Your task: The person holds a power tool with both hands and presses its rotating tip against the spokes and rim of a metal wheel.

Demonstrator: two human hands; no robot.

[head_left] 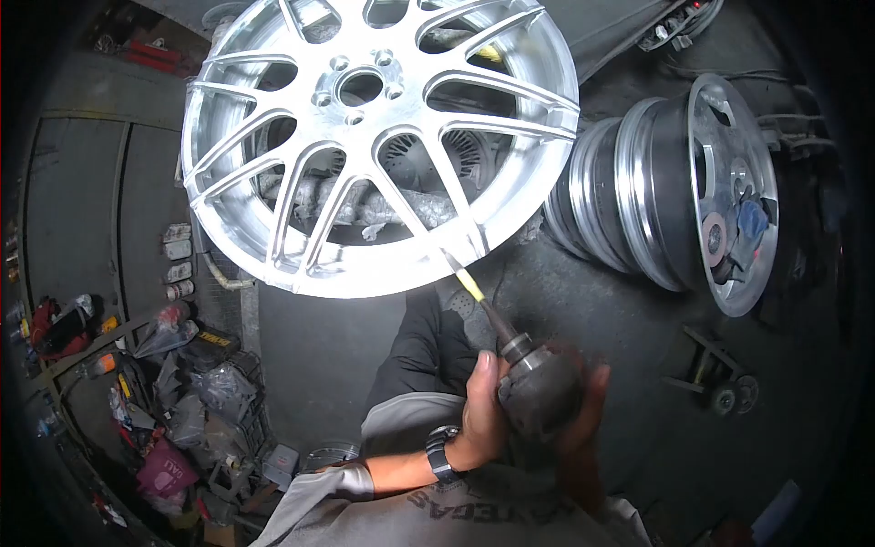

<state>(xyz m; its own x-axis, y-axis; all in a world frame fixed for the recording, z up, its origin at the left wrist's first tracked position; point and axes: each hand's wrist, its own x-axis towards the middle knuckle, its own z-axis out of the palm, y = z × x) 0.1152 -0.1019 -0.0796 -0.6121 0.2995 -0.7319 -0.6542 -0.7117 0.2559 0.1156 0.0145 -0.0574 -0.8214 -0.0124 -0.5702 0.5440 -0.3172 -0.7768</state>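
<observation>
A bright silver multi-spoke wheel rim fills the upper middle. Below its lower edge is a dark rotary power tool, held between both hands. Its narrow tip, with a yellow-green band, points up and left and overlaps the rim near the base of a spoke; contact cannot be made out. My left hand, with a black watch on the wrist, wraps the tool's left side, thumb up along it. My right hand is around the tool's right side, partly in shadow and hidden behind the body.
More wheel rims lie on their sides at the right, with a sanding disc and blue cloth on the outer one. A small wheeled metal stand is on the floor. Bags, tools and a crate crowd the lower left.
</observation>
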